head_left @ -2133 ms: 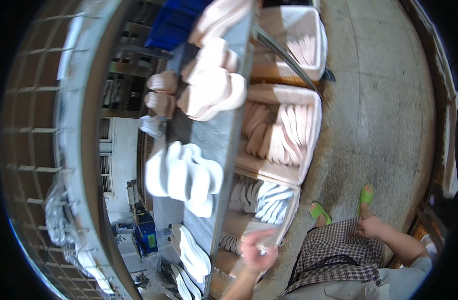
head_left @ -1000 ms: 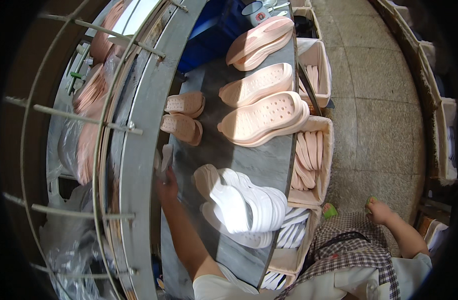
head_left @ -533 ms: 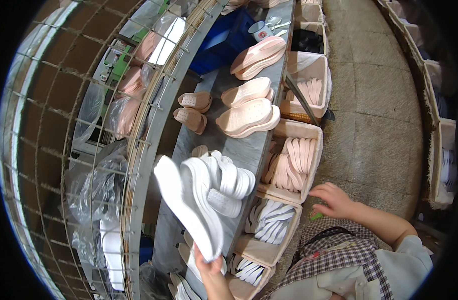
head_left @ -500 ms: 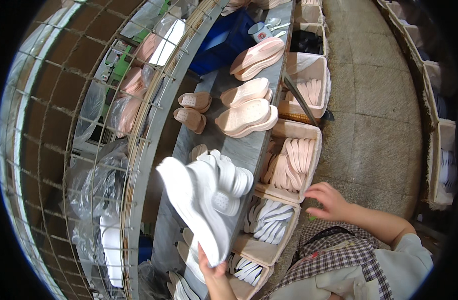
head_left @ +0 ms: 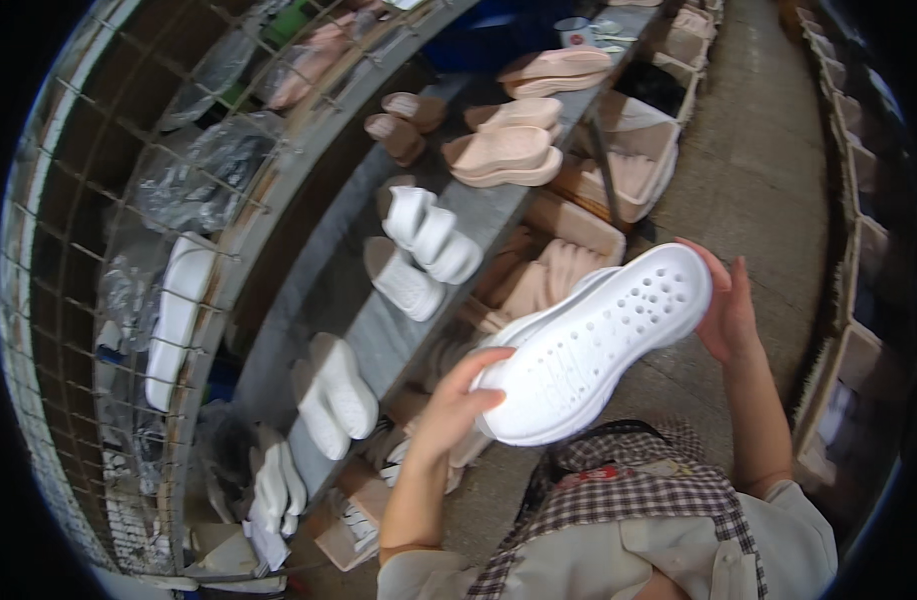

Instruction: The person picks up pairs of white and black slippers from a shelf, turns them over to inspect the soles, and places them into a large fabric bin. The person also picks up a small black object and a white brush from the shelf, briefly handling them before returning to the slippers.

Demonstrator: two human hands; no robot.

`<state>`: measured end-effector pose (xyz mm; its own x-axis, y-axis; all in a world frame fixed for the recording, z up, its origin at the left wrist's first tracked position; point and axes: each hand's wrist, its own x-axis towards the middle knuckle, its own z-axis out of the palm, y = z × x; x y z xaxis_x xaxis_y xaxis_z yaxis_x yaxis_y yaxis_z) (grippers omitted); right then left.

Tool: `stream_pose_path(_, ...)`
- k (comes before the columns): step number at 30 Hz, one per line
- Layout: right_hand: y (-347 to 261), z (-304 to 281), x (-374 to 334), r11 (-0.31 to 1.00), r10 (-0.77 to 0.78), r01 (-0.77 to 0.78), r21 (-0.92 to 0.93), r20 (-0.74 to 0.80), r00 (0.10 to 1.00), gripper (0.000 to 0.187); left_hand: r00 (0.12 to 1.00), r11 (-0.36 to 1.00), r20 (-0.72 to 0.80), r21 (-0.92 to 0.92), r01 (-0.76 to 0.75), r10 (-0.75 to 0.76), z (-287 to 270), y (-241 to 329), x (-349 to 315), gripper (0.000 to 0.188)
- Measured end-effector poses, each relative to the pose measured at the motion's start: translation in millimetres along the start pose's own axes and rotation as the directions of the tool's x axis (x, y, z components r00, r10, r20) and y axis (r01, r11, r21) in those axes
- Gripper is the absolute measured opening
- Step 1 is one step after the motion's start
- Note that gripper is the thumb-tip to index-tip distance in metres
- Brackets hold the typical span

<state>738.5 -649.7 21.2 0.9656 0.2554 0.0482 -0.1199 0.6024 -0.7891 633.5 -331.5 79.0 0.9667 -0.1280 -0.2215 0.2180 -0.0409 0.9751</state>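
A white shoe sole (head_left: 589, 355) with rows of round holes is held up in front of my body, tilted with its upper end to the right. Behind it shows the edge of what looks like a second white sole (head_left: 539, 318). My left hand (head_left: 459, 400) grips the lower left end, thumb on the top face. My right hand (head_left: 727, 310) is closed around the upper right end, its fingers partly hidden behind the sole. On the grey metal shelf (head_left: 404, 350) to the left lie white soles (head_left: 434, 235), and farther off are pale pink soles (head_left: 504, 155).
Beneath the shelf edge stand lined bins (head_left: 629, 205) with pink soles. A wire mesh (head_left: 129, 150) runs along the left, with plastic bags (head_left: 214, 170) behind it. An aisle floor (head_left: 754, 130) stretches away, and another row of bins (head_left: 847, 365) lines the right.
The white soles have moved from over the shelf to in front of my body. My right hand, free before, has come onto them. The view has turned.
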Motion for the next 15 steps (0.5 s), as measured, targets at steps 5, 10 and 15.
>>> stream_pose_path(5,16.0,-39.2,-18.7,0.944,0.257,-0.287,-0.166,-0.179,0.950,0.036,0.994,0.983,0.095,0.171,-0.071,0.055,27.4,4.8,36.6,0.025)
stream_pose_path(10,52.8,-79.0,-39.6,0.901,0.422,-0.376,0.217,-0.240,0.874,0.043,0.991,0.998,0.128,0.066,0.016,-0.025,42.2,-0.7,58.1,0.020)
stream_pose_path(15,68.6,-99.2,-59.5,0.832,0.483,-0.368,0.415,-0.216,0.849,0.046,0.986,0.988,0.158,0.137,-0.076,0.054,55.1,-9.0,64.4,0.024)
